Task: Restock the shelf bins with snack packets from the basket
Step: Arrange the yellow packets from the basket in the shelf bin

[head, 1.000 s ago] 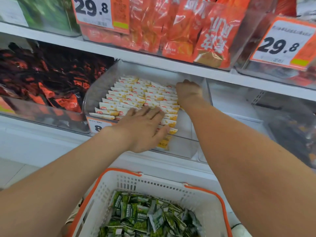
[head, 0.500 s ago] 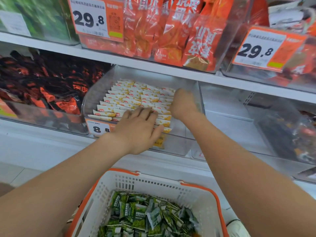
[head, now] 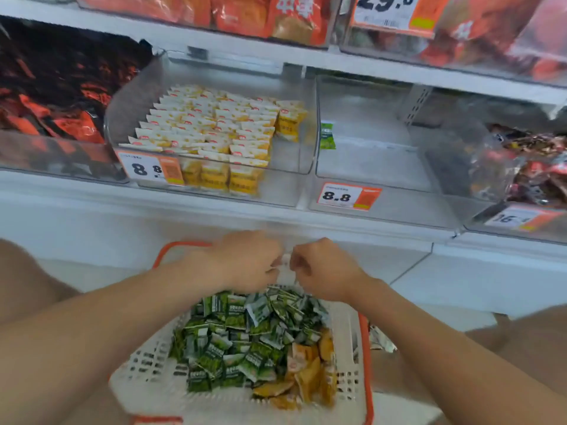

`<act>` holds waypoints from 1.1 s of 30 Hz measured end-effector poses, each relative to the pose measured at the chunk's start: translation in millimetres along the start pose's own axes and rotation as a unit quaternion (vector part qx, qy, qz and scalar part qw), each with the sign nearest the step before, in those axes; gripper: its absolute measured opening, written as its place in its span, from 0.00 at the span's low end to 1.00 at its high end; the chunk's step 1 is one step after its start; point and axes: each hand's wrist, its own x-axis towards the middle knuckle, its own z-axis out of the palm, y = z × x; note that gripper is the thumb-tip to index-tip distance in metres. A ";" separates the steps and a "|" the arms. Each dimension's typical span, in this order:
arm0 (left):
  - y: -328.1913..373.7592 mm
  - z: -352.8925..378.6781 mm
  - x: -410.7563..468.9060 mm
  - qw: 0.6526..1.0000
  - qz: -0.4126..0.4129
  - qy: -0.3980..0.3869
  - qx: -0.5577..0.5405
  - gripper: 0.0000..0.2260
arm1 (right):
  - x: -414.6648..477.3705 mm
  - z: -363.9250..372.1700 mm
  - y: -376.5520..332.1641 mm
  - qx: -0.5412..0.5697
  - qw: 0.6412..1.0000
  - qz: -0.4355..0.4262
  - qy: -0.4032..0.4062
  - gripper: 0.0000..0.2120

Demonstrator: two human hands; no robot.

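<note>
A white basket with an orange rim (head: 365, 348) sits below the shelf. It holds a heap of green snack packets (head: 245, 332) and a few yellow ones (head: 306, 372). My left hand (head: 245, 262) and my right hand (head: 325, 271) meet over the basket's far edge, fingers curled. Both pinch a small white piece (head: 285, 263) between them, too blurred to identify. Above, a clear bin (head: 294, 154) holds neat rows of yellow-white packets (head: 208, 127). The clear bin to its right (head: 383, 167) holds a single green packet (head: 327, 134).
Orange price tags reading 8.8 (head: 346, 196) hang on both bin fronts. A bin of dark red-black packets (head: 55, 96) stands at the left and a bin of mixed dark packets (head: 521, 161) at the right. Red bags (head: 245, 13) fill the upper shelf.
Both hands have left the yellow-packet bin and dropped to the basket's far edge, coming together there. The view has tilted down toward the basket.
</note>
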 end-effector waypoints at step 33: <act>15.8 47.4 21.4 0.986 0.037 -0.152 0.064 0.09 | -1.0 81.8 59.7 -0.005 0.989 0.017 -0.149 0.13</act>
